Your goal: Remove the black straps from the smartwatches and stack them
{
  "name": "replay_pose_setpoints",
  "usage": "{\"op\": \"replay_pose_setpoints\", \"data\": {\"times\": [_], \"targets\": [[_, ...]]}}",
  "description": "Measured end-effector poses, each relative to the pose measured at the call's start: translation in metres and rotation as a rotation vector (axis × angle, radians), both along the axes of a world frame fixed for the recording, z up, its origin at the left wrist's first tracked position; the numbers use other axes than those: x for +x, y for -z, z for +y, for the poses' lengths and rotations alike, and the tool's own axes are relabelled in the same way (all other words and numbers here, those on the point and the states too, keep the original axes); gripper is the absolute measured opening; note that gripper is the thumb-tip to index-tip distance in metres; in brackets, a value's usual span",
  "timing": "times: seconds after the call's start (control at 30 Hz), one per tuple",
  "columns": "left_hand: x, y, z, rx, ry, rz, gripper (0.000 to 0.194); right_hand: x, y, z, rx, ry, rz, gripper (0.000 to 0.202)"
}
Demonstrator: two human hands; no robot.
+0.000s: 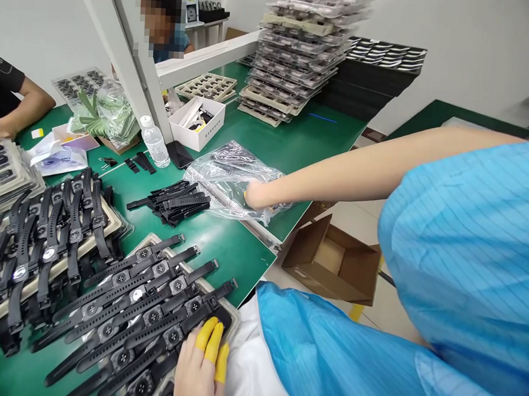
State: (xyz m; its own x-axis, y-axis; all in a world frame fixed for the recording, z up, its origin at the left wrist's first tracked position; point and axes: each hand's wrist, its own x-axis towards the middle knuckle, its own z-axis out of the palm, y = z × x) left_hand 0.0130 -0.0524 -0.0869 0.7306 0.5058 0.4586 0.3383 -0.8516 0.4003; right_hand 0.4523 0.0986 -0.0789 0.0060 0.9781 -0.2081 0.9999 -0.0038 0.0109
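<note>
At 1 o'clock, white wall [467,55]; underneath, smooth green table [226,243]. At 10, long beige tray [152,238], likely heavy; best lifted by rims. At 12, thin clear plastic bag [218,187], likely slippery; right hand [259,196] there, grip hidden. Left hand [199,366] bent on tray's near end, grip unclear. Atop, bendy-strapped black watches [153,316], maybe scratchy.

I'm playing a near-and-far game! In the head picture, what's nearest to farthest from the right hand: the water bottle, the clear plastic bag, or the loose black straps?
From the right hand:
1. Clear plastic bag, touching the hand.
2. Loose black straps, in a pile left of the bag.
3. Water bottle, beside the white post.
</note>
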Motion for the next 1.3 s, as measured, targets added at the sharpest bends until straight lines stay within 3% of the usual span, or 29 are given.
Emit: {"op": "replay_pose_setpoints", "data": {"times": [0.13,0.37,0.5,0.77,0.93,1.07,1.2,1.3], "targets": [[0.0,-0.002,-0.002,-0.035,-0.006,0.036,0.03,0.009,0.007,0.0,-0.099,0.059,-0.027,0.039],[-0.005,0.004,0.003,-0.014,0.037,0.036,0.032,0.026,0.018,0.004,-0.344,0.292,-0.121,0.037],[-0.008,0.004,0.008,0.029,0.086,0.058,0.034,0.029,0.013,0.0,-0.466,0.291,-0.176,0.039],[-0.008,0.006,0.003,0.009,0.052,0.069,0.034,0.026,-0.025,0.008,-0.478,0.156,-0.201,0.039],[-0.009,0.006,0.004,0.037,0.068,0.079,0.035,0.01,-0.049,-0.002,-0.425,0.076,-0.173,0.06],[-0.008,0.004,0.003,0.03,0.059,0.081,0.035,-0.002,-0.073,-0.006,-0.442,0.021,-0.182,0.059],[-0.008,0.003,0.003,0.028,0.073,0.07,0.035,-0.027,-0.103,0.004,-0.389,-0.039,-0.171,0.051],[-0.007,0.001,0.003,0.025,0.065,0.078,0.035,-0.058,-0.124,0.015,-0.229,-0.168,-0.12,0.046]]}}
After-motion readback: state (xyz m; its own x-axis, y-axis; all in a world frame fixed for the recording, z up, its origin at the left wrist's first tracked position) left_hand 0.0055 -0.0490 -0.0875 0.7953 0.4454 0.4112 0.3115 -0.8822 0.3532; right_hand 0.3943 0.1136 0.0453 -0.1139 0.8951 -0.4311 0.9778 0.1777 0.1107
